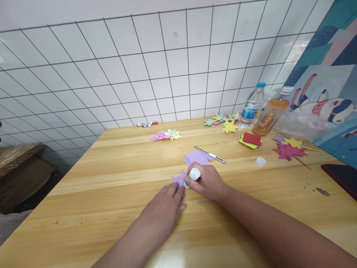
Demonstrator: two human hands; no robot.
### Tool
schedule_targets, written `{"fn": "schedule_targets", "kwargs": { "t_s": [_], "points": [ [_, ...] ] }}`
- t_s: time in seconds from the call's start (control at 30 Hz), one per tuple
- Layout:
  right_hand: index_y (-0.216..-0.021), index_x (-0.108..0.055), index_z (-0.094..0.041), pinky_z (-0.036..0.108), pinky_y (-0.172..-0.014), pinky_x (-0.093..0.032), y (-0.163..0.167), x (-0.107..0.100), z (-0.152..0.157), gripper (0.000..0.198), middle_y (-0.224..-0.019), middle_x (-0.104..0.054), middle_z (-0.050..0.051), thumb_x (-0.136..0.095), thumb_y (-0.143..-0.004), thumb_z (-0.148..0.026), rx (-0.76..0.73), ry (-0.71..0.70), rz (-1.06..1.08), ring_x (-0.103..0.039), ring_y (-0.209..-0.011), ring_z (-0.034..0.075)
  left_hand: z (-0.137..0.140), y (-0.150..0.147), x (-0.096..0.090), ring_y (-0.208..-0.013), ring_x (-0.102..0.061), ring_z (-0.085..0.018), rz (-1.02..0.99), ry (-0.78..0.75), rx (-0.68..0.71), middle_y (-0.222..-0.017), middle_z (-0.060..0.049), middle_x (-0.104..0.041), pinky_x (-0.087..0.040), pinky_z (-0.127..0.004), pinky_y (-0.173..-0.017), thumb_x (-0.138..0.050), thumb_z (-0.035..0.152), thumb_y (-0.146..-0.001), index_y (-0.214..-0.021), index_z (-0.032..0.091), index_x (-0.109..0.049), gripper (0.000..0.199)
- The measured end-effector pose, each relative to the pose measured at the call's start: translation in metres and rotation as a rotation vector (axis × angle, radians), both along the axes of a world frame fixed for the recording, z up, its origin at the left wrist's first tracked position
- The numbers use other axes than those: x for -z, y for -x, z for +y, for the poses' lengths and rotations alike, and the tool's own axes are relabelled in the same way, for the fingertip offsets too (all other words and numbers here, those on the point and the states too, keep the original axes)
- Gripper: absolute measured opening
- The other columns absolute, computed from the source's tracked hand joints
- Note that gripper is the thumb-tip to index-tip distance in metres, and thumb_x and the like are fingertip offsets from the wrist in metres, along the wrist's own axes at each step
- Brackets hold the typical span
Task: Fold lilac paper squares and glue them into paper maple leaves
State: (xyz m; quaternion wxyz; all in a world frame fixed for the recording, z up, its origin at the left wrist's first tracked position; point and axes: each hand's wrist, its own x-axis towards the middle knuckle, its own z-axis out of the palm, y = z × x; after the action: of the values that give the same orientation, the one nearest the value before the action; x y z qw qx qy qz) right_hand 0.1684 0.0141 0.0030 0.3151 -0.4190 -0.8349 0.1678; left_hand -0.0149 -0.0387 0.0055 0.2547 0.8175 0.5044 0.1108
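Note:
A purple paper leaf (178, 178) with pointed lobes lies on the wooden table, partly covered by my hands. My left hand (164, 206) rests on its near side, fingers stretched out and pressing it down. My right hand (208, 181) is closed around a glue stick (194, 174); its white end points up and its lower end meets the leaf's right side. A thin purple paper strip (206, 201) lies below my right wrist. Just beyond my hands are purple paper sheets (196, 158), with a pen (210, 154) lying across them.
A white cap (260, 161) sits to the right, near stacked red and yellow paper (251, 139). Farther back stand a water bottle (251, 108) and an orange drink bottle (270, 117). Paper leaves (290, 150) lie right; more leaves (172, 134) and markers (147, 124) lie toward the tiled wall.

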Motion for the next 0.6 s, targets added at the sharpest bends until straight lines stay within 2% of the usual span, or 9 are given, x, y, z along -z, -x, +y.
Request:
{"fn": "schedule_targets", "kwargs": {
  "t_s": [0.1, 0.3, 0.47, 0.6],
  "points": [
    [-0.083, -0.052, -0.020, 0.023, -0.057, -0.037, 0.004, 0.003, 0.000, 0.023, -0.065, -0.062, 0.001, -0.047, -0.082, -0.043, -0.005, -0.004, -0.093, -0.058, -0.060, 0.015, 0.001, -0.001, 0.007, -0.114, -0.044, -0.030, 0.078, -0.062, 0.046, -0.124, -0.011, -0.051, -0.030, -0.045, -0.098, -0.047, 0.031, -0.083, -0.117, 0.022, -0.055, 0.036],
    [-0.084, -0.052, -0.020, 0.024, -0.057, -0.035, 0.004, 0.007, 0.003, 0.027, -0.067, -0.064, 0.002, -0.045, -0.083, -0.046, 0.011, -0.017, -0.236, -0.060, -0.063, 0.017, -0.001, -0.008, 0.020, -0.120, -0.038, -0.031, 0.200, -0.169, 0.041, -0.127, -0.014, -0.047, -0.023, -0.048, -0.103, -0.050, 0.028, -0.082, -0.126, 0.018, -0.045, 0.046],
    [-0.086, -0.053, -0.019, 0.024, -0.054, -0.031, 0.002, 0.011, 0.006, 0.030, -0.069, -0.066, 0.003, -0.045, -0.083, -0.048, 0.011, -0.067, -0.327, -0.061, -0.063, 0.018, -0.003, -0.014, 0.020, -0.121, -0.039, -0.030, 0.360, -0.209, 0.054, -0.129, -0.015, -0.046, -0.025, -0.046, -0.103, -0.049, 0.029, -0.083, -0.127, 0.014, -0.043, 0.047],
    [-0.086, -0.054, -0.019, 0.024, -0.053, -0.030, 0.001, 0.013, 0.007, 0.030, -0.069, -0.066, 0.003, -0.046, -0.083, -0.048, 0.032, -0.082, -0.368, -0.062, -0.064, 0.018, -0.006, -0.017, 0.015, -0.122, -0.040, -0.027, 0.415, -0.235, 0.048, -0.129, -0.013, -0.047, -0.027, -0.044, -0.104, -0.046, 0.029, -0.085, -0.126, 0.015, -0.044, 0.043]
  ]
}}
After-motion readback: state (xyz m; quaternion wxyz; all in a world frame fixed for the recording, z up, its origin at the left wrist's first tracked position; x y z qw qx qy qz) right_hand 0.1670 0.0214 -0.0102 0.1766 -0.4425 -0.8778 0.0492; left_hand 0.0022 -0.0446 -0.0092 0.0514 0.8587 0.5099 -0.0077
